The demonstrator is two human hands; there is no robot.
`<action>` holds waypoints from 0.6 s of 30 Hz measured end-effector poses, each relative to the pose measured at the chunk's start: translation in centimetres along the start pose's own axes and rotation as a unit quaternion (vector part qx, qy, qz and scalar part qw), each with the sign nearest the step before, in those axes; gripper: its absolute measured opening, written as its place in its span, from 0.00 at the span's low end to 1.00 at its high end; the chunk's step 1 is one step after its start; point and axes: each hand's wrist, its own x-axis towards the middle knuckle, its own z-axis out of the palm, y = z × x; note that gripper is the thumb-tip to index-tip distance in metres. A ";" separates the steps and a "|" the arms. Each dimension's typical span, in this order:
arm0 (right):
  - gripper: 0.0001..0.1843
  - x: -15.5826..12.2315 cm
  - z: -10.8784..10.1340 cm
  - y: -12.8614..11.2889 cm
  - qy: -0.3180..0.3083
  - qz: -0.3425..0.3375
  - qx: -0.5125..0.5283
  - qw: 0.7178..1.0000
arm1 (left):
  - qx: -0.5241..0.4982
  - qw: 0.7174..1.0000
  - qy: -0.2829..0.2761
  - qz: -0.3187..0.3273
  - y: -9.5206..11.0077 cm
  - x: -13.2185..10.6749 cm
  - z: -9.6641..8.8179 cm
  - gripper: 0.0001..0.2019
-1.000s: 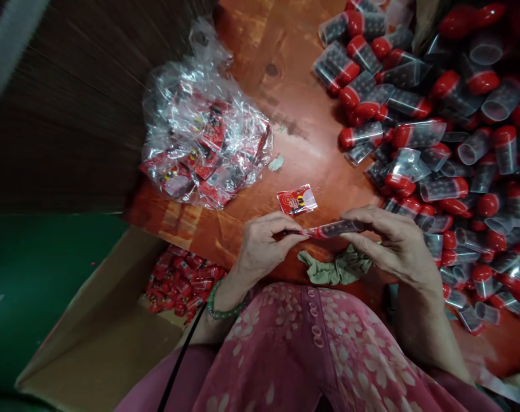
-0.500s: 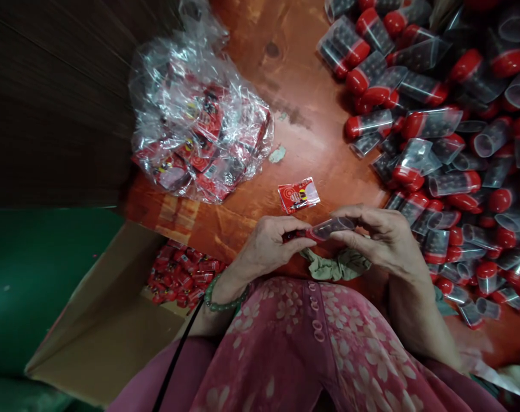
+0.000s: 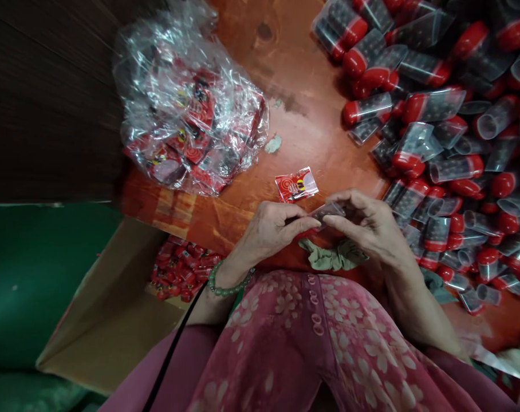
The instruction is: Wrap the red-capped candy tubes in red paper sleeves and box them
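Note:
Between my two hands is a clear plastic tube (image 3: pixel 327 212) with a red end and dark dots showing in it. My left hand (image 3: pixel 272 232) is closed round its red end, thumb on top, and covers most of that part. With thumb and fingers my right hand (image 3: pixel 363 220) pinches the clear end. Just beyond my left hand a printed red card (image 3: pixel 296 185) lies flat on the wooden table. A crumpled greenish cloth (image 3: pixel 334 255) lies under my hands, near the table edge.
A big pile of red-ended clear tubes (image 3: pixel 442 171) covers the right side. At the left stands a clear plastic bag (image 3: pixel 191 114) with red printed cards in it. Below the table edge, a cardboard box (image 3: pixel 109 320) holds many red wrapped pieces (image 3: pixel 185 269).
The tube has slid deeper into my left hand, and my hands have come closer together. My right fingers have shifted left along it. The whole view has tilted slightly.

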 end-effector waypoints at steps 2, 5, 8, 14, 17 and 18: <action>0.13 0.0 0.5 0.6 0.007 0.048 0.080 0.996 | -0.018 1.000 0.008 -0.024 -0.2 -0.2 -0.1 0.17; 0.17 -0.1 1.0 1.2 0.043 0.098 0.206 0.973 | -0.148 0.985 0.044 -0.077 -0.6 -0.8 -0.5 0.28; 0.18 -0.1 1.5 1.6 0.066 0.103 0.265 0.956 | -0.344 0.933 0.053 -0.095 -1.0 -1.6 -1.3 0.40; 0.22 0.0 2.7 2.1 0.083 0.114 0.321 0.936 | -0.481 0.858 0.093 -0.155 -0.8 -2.2 -0.1 0.31; 0.20 -0.2 3.2 2.3 0.086 0.109 0.319 0.938 | -0.447 0.859 0.171 -0.181 -0.8 -1.9 1.6 0.20; 0.19 -0.3 3.3 2.3 0.082 0.108 0.309 0.941 | -0.438 0.859 0.190 -0.185 -0.9 -1.7 2.0 0.19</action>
